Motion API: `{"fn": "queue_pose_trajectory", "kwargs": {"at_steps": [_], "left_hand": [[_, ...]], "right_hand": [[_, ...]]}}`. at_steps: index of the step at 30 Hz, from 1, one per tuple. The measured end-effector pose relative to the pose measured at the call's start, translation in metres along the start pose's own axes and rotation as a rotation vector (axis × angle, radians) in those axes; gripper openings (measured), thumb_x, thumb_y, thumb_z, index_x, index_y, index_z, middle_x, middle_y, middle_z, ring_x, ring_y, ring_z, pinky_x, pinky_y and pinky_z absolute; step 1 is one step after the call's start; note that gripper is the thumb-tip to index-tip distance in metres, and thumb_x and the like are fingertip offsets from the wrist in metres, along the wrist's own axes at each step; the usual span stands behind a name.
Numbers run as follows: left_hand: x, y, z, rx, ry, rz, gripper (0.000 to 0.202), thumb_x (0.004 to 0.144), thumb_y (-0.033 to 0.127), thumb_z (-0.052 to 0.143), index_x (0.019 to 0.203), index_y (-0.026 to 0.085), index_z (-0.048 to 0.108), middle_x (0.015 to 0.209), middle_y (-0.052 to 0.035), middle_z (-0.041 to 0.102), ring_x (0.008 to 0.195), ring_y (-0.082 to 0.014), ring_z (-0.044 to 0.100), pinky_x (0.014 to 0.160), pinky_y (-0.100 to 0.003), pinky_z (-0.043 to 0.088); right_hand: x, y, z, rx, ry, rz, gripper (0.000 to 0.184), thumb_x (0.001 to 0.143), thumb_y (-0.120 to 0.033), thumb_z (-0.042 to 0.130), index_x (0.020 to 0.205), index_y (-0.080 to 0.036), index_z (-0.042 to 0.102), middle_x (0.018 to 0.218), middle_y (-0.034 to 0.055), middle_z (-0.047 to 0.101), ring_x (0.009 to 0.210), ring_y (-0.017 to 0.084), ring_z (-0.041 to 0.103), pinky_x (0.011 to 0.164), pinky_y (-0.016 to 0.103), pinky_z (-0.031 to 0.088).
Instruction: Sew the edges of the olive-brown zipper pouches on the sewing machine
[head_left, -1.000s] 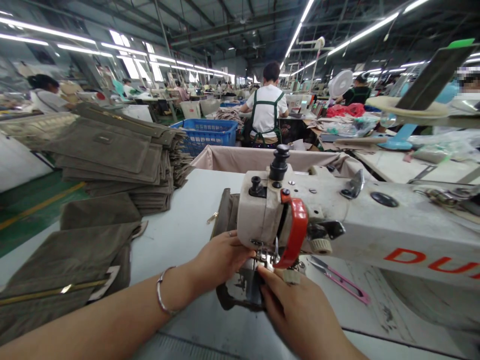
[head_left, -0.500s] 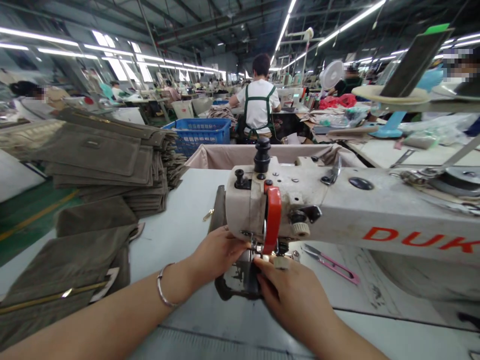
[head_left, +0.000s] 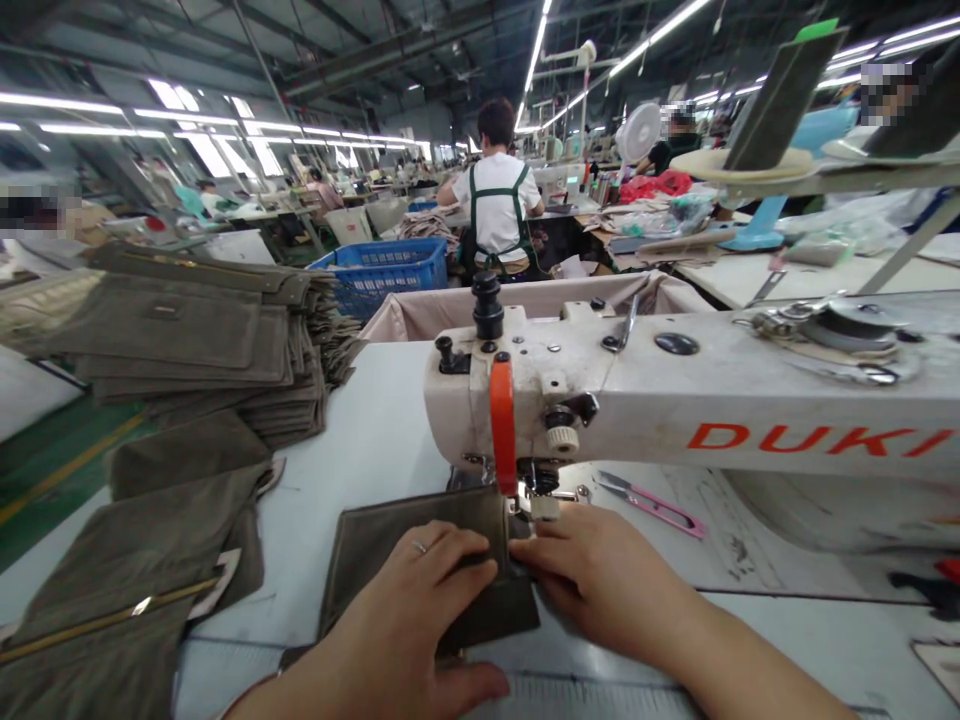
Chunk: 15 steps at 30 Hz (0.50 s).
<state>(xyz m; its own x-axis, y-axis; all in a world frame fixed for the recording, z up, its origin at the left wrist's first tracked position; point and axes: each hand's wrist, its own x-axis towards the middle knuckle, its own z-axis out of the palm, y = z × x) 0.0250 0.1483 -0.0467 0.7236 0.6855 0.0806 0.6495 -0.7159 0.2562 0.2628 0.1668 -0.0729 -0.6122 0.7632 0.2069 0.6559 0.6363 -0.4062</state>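
A dark olive-brown fabric panel (head_left: 375,540) with stitched edges lies under the head of the white sewing machine (head_left: 637,370). My left hand (head_left: 409,610) rests on this panel, fingers stretched out flat and thumb apart. A ring shows on one finger. Just right of the presser foot (head_left: 517,505), my right hand (head_left: 600,575) has curled fingers closed at the panel's right edge; its fingertips are partly hidden. The red-orange guard (head_left: 502,425) hangs in front of the needle area, so the needle itself is hard to see.
Pink-handled thread snips (head_left: 660,508) lie right of the needle area. At left stands a stack of fabric pieces (head_left: 172,330), with a zippered piece (head_left: 127,590) in front. A cloth-lined bin (head_left: 405,308) and blue crate (head_left: 390,270) are behind. A co-worker (head_left: 499,195) sits beyond.
A fabric panel now lies beneath my left hand, which has moved back from the needle and flattened out. My right hand stays near the presser foot. The view has shifted slightly right.
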Motion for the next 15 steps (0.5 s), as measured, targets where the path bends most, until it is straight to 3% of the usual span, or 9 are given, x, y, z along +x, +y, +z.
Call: {"fn": "queue_pose_trajectory", "kwargs": {"at_steps": [2, 7, 11, 15], "left_hand": [[-0.007, 0.002, 0.009, 0.060, 0.059, 0.054, 0.066, 0.069, 0.037, 0.084, 0.125, 0.014, 0.058, 0.129, -0.0150, 0.060, 0.118, -0.0350, 0.055, 0.096, -0.054, 0.053], [-0.012, 0.007, 0.026, 0.094, 0.211, 0.131, 0.042, 0.085, 0.011, 0.056, 0.127, 0.015, 0.057, 0.130, -0.0078, 0.062, 0.126, -0.0244, 0.053, 0.109, -0.044, 0.045], [-0.011, 0.008, 0.031, 0.055, 0.243, 0.149, 0.037, 0.087, 0.013, 0.052, 0.124, 0.015, 0.059, 0.123, -0.0071, 0.067, 0.116, -0.0219, 0.060, 0.106, -0.037, 0.049], [-0.009, 0.005, 0.032, -0.001, 0.283, 0.118, 0.032, 0.087, 0.015, 0.057, 0.119, 0.018, 0.062, 0.118, -0.0056, 0.069, 0.110, -0.0215, 0.062, 0.104, -0.036, 0.050]], "right_hand": [[-0.001, 0.000, -0.001, 0.014, -0.008, -0.019, 0.032, 0.084, -0.011, 0.056, 0.107, -0.029, 0.069, 0.088, -0.0014, 0.067, 0.086, 0.018, 0.060, 0.078, 0.032, 0.044], [-0.003, -0.003, -0.001, 0.064, -0.028, -0.055, 0.027, 0.082, -0.011, 0.055, 0.100, -0.024, 0.069, 0.100, 0.0015, 0.068, 0.090, 0.019, 0.059, 0.080, 0.034, 0.046], [-0.005, -0.007, 0.002, 0.116, 0.046, -0.104, 0.033, 0.085, -0.009, 0.050, 0.112, -0.022, 0.066, 0.122, 0.0032, 0.065, 0.104, 0.020, 0.058, 0.093, 0.036, 0.044], [-0.005, -0.005, 0.005, 0.150, 0.077, -0.111, 0.032, 0.086, -0.009, 0.051, 0.109, -0.023, 0.068, 0.120, 0.0011, 0.067, 0.102, 0.020, 0.059, 0.093, 0.035, 0.045]]}}
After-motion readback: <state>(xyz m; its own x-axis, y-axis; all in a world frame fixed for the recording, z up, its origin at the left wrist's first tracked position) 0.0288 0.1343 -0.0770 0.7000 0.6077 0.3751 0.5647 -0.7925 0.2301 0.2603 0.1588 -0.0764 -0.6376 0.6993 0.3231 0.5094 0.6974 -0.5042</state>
